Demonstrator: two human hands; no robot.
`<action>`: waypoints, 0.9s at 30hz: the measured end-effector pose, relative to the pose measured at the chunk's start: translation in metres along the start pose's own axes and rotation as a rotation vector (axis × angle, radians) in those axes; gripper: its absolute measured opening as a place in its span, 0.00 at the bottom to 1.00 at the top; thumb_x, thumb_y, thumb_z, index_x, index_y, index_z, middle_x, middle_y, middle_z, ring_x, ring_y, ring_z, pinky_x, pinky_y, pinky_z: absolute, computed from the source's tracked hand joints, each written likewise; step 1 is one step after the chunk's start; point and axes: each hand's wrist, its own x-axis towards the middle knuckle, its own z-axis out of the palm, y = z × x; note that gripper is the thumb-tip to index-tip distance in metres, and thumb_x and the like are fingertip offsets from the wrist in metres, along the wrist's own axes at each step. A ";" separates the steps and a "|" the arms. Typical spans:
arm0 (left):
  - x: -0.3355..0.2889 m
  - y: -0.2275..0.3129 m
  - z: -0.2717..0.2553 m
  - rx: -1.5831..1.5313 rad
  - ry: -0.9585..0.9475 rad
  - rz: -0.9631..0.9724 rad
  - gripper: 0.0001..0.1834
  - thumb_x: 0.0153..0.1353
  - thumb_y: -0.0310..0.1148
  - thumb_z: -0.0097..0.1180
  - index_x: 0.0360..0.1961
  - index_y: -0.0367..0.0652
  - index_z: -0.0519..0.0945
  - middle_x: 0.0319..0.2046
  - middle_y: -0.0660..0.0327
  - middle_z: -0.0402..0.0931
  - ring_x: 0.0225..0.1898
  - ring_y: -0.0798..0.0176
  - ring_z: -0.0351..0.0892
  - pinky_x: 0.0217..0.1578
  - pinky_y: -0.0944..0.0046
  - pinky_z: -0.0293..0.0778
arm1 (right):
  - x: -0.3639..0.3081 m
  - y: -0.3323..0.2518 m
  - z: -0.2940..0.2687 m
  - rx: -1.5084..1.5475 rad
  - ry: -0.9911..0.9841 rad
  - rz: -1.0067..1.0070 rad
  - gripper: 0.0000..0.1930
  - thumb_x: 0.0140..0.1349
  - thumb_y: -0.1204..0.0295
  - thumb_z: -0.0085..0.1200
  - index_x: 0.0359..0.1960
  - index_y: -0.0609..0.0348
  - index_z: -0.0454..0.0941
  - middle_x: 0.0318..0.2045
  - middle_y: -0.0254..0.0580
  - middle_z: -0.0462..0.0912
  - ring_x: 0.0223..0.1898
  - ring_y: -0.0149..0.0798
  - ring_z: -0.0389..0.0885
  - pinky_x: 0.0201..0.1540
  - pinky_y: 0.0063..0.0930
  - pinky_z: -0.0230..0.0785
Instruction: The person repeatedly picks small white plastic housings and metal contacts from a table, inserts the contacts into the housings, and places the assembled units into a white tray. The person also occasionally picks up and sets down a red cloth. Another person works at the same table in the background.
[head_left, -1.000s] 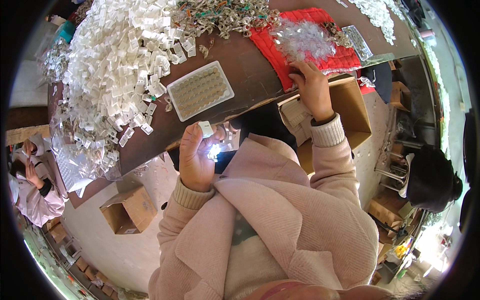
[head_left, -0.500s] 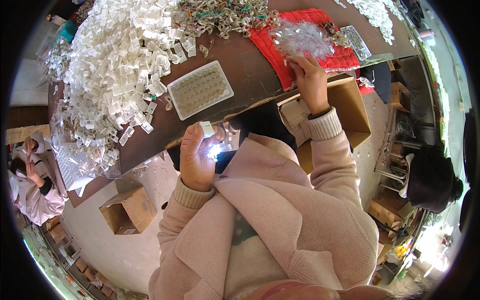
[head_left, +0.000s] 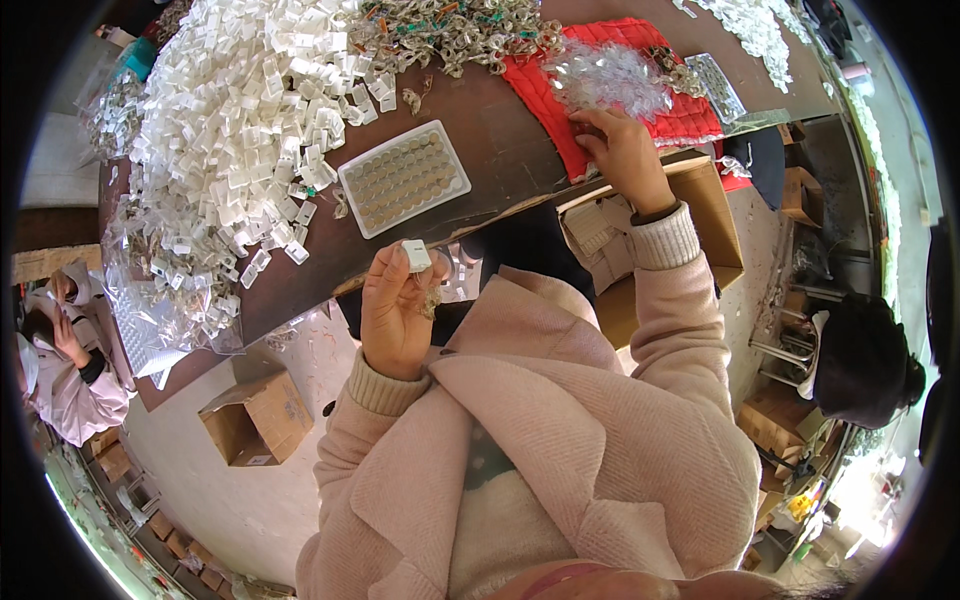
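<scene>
My left hand [head_left: 393, 325] is closed around a small white plastic battery box [head_left: 416, 256], held upright between thumb and fingers just off the table's front edge. From the same hand hangs a small bundle of thin wire lights [head_left: 430, 302], unlit and partly hidden by the fingers. My right hand [head_left: 625, 155] is stretched out over the near edge of a red quilted cloth [head_left: 535, 95]. Its thumb and forefinger are bent and apart, with nothing visible between them. Close by, a heap of clear plastic strips [head_left: 610, 80] lies on the cloth.
A white tray of round coin cells [head_left: 404, 180] lies on the brown table [head_left: 500, 140]. White boxes [head_left: 240, 110] are heaped at left, wire-light bundles [head_left: 450, 30] at the back. A cardboard box [head_left: 715, 225] stands below my right forearm. Another person [head_left: 75, 350] sits far left.
The wire lights in my left hand were shining and are now dark. My right fingertips held a small pale piece; it no longer shows, and the fingers have parted.
</scene>
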 end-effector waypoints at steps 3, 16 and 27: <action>0.001 0.001 0.000 0.002 -0.025 -0.004 0.11 0.69 0.36 0.57 0.46 0.41 0.79 0.38 0.59 0.82 0.38 0.66 0.77 0.48 0.58 0.72 | -0.002 -0.001 -0.002 0.022 -0.015 0.002 0.13 0.58 0.75 0.60 0.46 0.55 0.83 0.36 0.49 0.84 0.38 0.57 0.82 0.41 0.44 0.75; 0.000 0.001 0.002 -0.006 -0.022 0.016 0.10 0.70 0.36 0.55 0.43 0.39 0.77 0.36 0.58 0.80 0.38 0.60 0.74 0.46 0.58 0.71 | -0.015 0.000 -0.006 0.420 0.206 0.277 0.08 0.66 0.78 0.55 0.44 0.65 0.82 0.31 0.41 0.86 0.32 0.28 0.85 0.36 0.23 0.76; 0.001 0.000 0.000 -0.013 -0.054 -0.014 0.10 0.70 0.36 0.56 0.43 0.41 0.78 0.37 0.57 0.80 0.39 0.62 0.76 0.47 0.58 0.71 | -0.025 0.000 -0.006 0.081 0.121 -0.006 0.11 0.55 0.80 0.62 0.41 0.59 0.85 0.32 0.49 0.83 0.35 0.52 0.82 0.39 0.36 0.75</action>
